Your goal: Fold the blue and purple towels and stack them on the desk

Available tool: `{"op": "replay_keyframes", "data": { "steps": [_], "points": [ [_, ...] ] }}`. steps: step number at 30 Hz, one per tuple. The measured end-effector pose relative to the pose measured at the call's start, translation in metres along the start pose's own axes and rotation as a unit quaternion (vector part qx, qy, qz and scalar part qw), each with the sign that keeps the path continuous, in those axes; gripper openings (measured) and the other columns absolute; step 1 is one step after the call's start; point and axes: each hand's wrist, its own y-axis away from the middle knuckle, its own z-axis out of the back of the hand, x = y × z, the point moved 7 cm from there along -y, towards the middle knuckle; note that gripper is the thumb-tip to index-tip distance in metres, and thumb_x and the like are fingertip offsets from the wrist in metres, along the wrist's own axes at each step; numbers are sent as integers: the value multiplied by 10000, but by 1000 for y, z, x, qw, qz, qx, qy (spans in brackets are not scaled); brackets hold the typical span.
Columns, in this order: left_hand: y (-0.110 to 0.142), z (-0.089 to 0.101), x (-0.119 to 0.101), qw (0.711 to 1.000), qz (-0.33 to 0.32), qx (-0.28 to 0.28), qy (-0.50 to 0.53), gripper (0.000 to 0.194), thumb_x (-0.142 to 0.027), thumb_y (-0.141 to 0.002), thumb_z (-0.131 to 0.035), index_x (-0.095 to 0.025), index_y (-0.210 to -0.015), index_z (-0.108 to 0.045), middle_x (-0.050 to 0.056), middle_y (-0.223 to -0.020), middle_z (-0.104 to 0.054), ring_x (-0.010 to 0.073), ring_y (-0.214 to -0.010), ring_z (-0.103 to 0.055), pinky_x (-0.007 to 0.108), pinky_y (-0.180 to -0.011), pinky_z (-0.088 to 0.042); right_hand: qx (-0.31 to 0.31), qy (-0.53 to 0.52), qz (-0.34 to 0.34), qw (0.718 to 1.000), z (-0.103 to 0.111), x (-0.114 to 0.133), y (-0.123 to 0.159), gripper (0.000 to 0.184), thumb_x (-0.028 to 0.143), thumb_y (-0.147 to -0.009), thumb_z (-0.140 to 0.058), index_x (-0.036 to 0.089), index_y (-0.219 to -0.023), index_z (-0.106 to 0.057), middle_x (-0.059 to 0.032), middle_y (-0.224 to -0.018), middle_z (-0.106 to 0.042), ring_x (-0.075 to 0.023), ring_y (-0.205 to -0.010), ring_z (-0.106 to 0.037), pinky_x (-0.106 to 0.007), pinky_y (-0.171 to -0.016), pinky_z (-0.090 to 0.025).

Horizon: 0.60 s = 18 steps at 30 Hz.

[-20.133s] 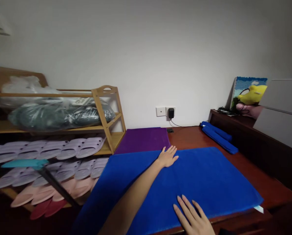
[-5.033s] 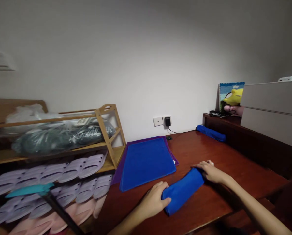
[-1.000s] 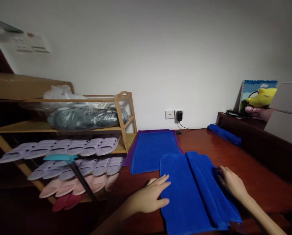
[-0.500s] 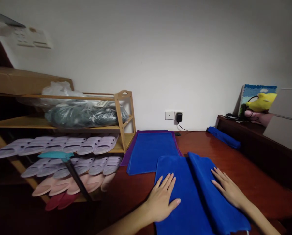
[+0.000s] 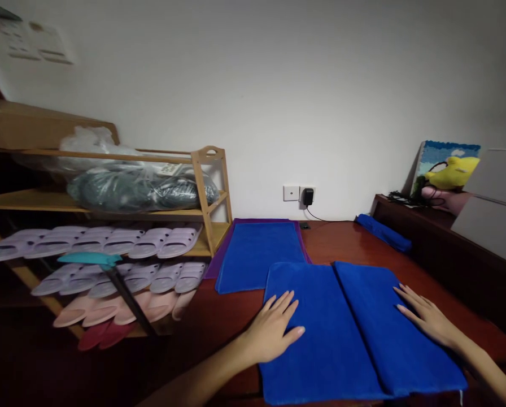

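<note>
1. Your left hand (image 5: 272, 330) lies palm down on the left part of the near blue cloth (image 5: 321, 339), fingers apart and thumb out towards the right; nothing is pinched in it.
2. Your right hand (image 5: 426, 316) is palm down along that cloth's right edge, fingers apart, fingertips over the edge. It has no grip on the fabric; how firmly it presses, you cannot tell.
3. So the near blue cloth lies between your two hands, reaching beyond the fingertips at the far side and back past both hands on your side.
4. The relation that matters most is the fold line (image 5: 360, 328): it runs away from you between the hands, its far end leaning left. Your right hand looks the nearer to it.
5. Side to side, the cloth looks longer than front to back, but the slanted view leaves its true long axis uncertain.
6. Ahead of your left hand, the far blue cloth (image 5: 261, 249) lies on a purple cloth (image 5: 214, 265); the near cloth hides its closest right corner.
7. Beyond your right hand, well apart, is a narrow blue bundle (image 5: 384, 233).
</note>
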Motion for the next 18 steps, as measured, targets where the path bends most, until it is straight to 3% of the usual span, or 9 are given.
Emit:
{"op": "replay_keyframes", "data": {
  "steps": [3, 7, 10, 13, 18],
  "points": [
    [-20, 26, 19, 996, 30, -83, -26, 422, -472, -918, -365, -201, -1156, -584, 116, -1352, -480, 275, -1254, -401, 430, -1020, -298, -32, 3, -19, 999, 13, -11, -21, 560, 608, -829, -363, 273, -1237, -549, -59, -1415, -414, -269, -1313, -349, -457, -1066, -270],
    [-57, 49, 67, 974, 148, -158, -72, 293, -329, -918, -387, -172, -1088, -566, 118, -1113, -576, 262, -1091, -475, 407, -932, -326, -64, -6, -41, 997, 21, -9, -62, 478, 497, -855, -319, 262, -1181, -578, -77, -1278, -555, -276, -1190, -480, -441, -960, -369],
    [-76, 45, 97, 963, 217, -153, -42, 226, -323, -888, -454, -173, -1019, -561, 98, -1080, -561, 249, -1068, -470, 382, -903, -327, -66, 12, -55, 996, 13, 0, -85, 482, 431, -882, -259, 266, -1248, -525, -92, -1271, -548, -296, -1173, -476, -501, -912, -373],
    [-82, 40, 110, 959, 232, -159, -25, 126, -282, -828, -546, -185, -907, -554, 67, -1016, -554, 235, -1020, -487, 358, -861, -346, -76, 32, -91, 993, 6, 2, -101, 487, 420, -884, -273, 242, -1273, -505, -135, -1204, -554, -324, -1123, -484, -525, -865, -382],
    [-82, 40, 125, 956, 241, -166, 31, 111, -228, -766, -604, -192, -767, -499, 15, -870, -552, 206, -920, -536, 307, -768, -395, -85, 16, -127, 988, 1, -9, -116, 355, 386, -831, -413, 217, -1080, -602, -145, -1122, -555, -329, -1064, -507, -471, -780, -422]
  ]
}}
